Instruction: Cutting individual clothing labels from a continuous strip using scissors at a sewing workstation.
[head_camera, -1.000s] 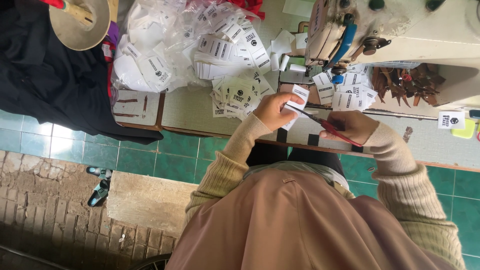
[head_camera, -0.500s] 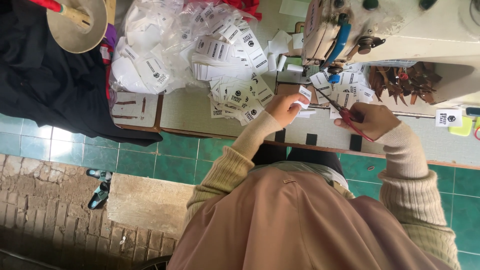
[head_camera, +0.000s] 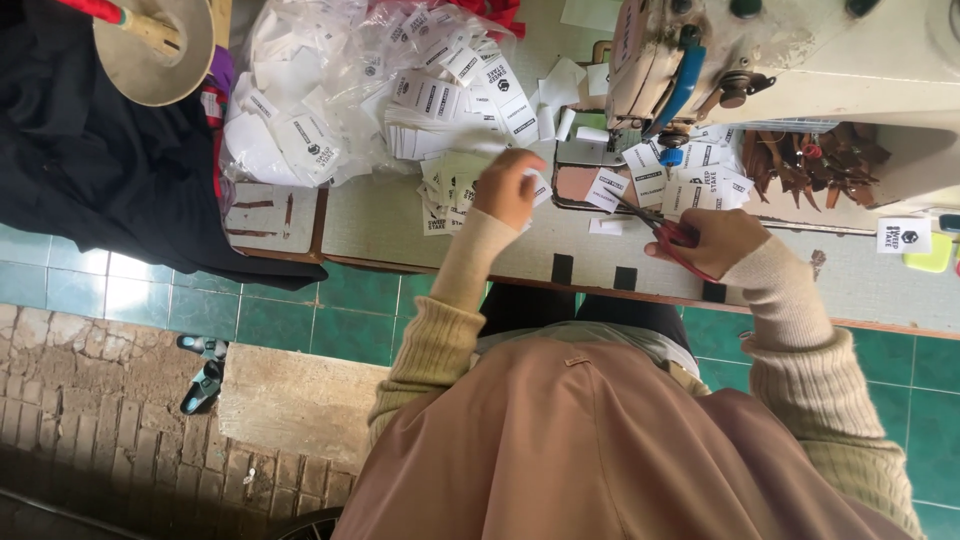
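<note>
The left hand (head_camera: 508, 186) pinches a small white cloth label (head_camera: 540, 187) just over the label pile (head_camera: 445, 190). The right hand (head_camera: 715, 240) grips red-handled scissors (head_camera: 665, 230), whose thin metal blades run long toward the label, their tips near it but apart. The sewing machine (head_camera: 800, 60) stands beyond.

- Small garment/sewing workshop, prob. home-based
- Industrial sewing machine (head_camera: 800, 70) w/ worn cream body on worktable (head_camera: 420, 225)
- Heaps of white woven labels (head_camera: 400, 90), loose & in clear bags
- Black fabric (head_camera: 90, 170) piled at table end
- Red-handled scissors (head_camera: 670, 235) in use
- Green tile floor (head_camera: 370, 300), rough brick patch beside it
</note>
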